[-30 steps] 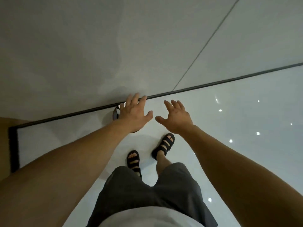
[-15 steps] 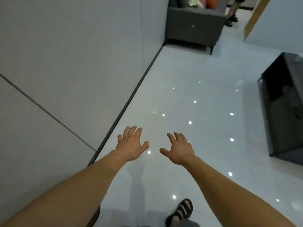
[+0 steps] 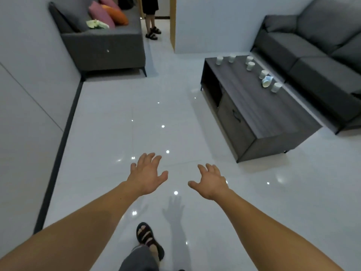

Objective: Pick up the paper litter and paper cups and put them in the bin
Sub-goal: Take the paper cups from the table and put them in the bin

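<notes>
— Where are the paper cups (image 3: 250,66)?

— At two o'clock, all on the dark wooden bench (image 3: 254,114). They stand in a loose line along its far end and right edge, white and upright. One bluish cup (image 3: 267,81) near the right end looks tipped over, though it is small from here.

— Anything inside them?

— I cannot tell; their mouths are too far off to look into.

— And your hands?

— Both are stretched out over the white floor (image 3: 109,133), holding nothing and well short of the bench. My left hand (image 3: 147,174) is at eleven o'clock, its fingers (image 3: 151,160) straight and spread. My right hand (image 3: 212,182) is at one o'clock, fingers apart and slightly bent, thumb pointing toward the left hand. The two do not touch.

— What else is around?

— A grey sofa (image 3: 109,45) at eleven o'clock carries pink and orange cushions (image 3: 109,11). A second grey sofa (image 3: 316,55) sits just beyond the bench. A person (image 3: 151,16) in dark sandals stands at twelve o'clock. My own sandalled foot (image 3: 147,237) is at six.
</notes>
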Demonstrator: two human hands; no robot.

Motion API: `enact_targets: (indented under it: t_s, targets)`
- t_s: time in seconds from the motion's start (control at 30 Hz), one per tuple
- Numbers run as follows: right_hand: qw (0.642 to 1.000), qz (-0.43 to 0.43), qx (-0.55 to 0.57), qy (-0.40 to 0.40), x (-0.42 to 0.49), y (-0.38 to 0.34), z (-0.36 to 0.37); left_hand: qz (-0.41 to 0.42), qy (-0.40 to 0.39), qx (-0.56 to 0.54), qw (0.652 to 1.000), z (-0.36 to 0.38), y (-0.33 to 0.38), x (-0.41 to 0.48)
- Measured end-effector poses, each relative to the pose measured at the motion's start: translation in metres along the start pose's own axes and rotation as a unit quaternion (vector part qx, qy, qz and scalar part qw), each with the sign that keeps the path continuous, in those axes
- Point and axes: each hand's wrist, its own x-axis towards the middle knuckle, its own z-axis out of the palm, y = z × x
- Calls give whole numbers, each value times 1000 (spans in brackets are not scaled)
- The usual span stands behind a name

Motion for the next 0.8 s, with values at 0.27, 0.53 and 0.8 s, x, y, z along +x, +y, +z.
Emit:
enact_targets:
  t_s: [0.27,0.53,0.8]
  targets:
    - [995,95,4,35,128,42,-94,74,-7,-3,997,-35,32,193]
    - [987,151,43,27,235,62,-169,163,-17,20,986,-95,85,354]
    - [980,180,82,12,368,136,-232,200,-51,64,976,-104,158,520]
